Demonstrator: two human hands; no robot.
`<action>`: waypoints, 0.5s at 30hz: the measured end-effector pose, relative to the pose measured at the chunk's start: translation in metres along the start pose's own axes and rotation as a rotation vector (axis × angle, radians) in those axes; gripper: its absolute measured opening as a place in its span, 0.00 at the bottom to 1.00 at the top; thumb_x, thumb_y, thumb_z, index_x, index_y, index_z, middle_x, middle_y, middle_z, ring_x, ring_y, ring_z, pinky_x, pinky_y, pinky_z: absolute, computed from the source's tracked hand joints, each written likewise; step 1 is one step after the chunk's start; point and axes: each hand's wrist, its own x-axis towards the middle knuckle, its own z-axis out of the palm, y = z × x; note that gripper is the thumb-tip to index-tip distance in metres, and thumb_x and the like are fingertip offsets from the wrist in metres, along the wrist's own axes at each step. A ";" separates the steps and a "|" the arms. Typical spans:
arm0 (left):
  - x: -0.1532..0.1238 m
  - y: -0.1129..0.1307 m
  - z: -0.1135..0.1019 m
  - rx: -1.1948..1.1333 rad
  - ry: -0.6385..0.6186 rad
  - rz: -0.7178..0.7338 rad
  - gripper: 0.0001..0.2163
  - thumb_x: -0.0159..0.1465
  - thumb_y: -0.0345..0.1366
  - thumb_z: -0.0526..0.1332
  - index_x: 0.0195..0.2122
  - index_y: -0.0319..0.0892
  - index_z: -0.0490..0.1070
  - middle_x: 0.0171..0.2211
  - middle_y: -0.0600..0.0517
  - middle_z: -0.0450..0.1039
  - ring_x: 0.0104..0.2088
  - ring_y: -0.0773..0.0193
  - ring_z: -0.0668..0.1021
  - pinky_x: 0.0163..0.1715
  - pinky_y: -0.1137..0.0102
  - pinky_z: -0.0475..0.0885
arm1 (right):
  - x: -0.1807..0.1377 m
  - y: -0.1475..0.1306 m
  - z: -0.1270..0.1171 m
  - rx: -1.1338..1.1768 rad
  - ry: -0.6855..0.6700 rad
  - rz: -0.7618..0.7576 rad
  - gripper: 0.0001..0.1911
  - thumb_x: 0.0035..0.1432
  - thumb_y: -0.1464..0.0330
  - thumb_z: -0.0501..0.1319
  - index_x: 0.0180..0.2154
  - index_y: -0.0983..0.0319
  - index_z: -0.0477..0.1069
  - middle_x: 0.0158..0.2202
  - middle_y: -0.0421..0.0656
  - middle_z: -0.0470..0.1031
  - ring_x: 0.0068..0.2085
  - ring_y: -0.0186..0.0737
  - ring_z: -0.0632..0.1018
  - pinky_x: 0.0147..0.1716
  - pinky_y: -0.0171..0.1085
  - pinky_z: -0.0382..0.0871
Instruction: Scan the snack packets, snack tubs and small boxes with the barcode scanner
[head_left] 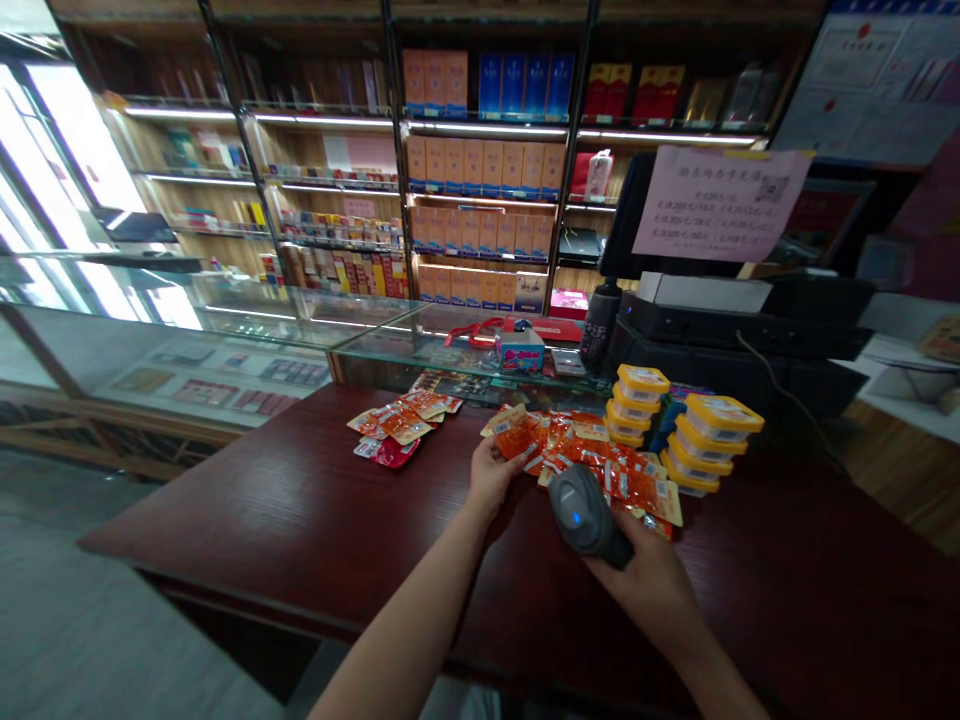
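pinching a glossy packet [513,432] left, gripping a smooth rounded scanner [579,508] right, hands [495,472] [651,572] closed.

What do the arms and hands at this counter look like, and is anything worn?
The left hand and right hand are human, with no gloves. Both forearms are bare as far as they show: no sleeves, watch, bracelet or cables in view. Rings are too unclear to judge.

4 blue boxes [535,86] stand beside 3 orange boxes [435,84] on a shelf [487,129].
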 end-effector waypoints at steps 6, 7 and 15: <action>0.001 -0.004 -0.001 0.042 0.029 0.017 0.26 0.38 0.35 0.75 0.39 0.36 0.74 0.39 0.43 0.79 0.39 0.53 0.80 0.45 0.58 0.74 | 0.007 -0.028 -0.004 0.386 -0.032 0.099 0.20 0.46 0.57 0.65 0.41 0.61 0.73 0.37 0.45 0.79 0.39 0.46 0.78 0.41 0.44 0.72; 0.001 -0.004 0.000 0.048 0.023 0.023 0.25 0.39 0.35 0.75 0.40 0.36 0.74 0.39 0.43 0.79 0.39 0.53 0.80 0.45 0.58 0.74 | 0.007 -0.030 -0.004 0.402 -0.059 0.130 0.20 0.46 0.57 0.65 0.39 0.61 0.73 0.32 0.43 0.79 0.35 0.44 0.78 0.36 0.42 0.73; 0.002 -0.004 0.000 0.083 -0.056 0.053 0.24 0.41 0.36 0.73 0.41 0.38 0.74 0.41 0.44 0.78 0.42 0.51 0.79 0.46 0.60 0.73 | 0.003 -0.029 -0.004 0.537 -0.196 0.304 0.16 0.47 0.56 0.65 0.32 0.61 0.69 0.11 0.29 0.59 0.13 0.28 0.59 0.14 0.31 0.53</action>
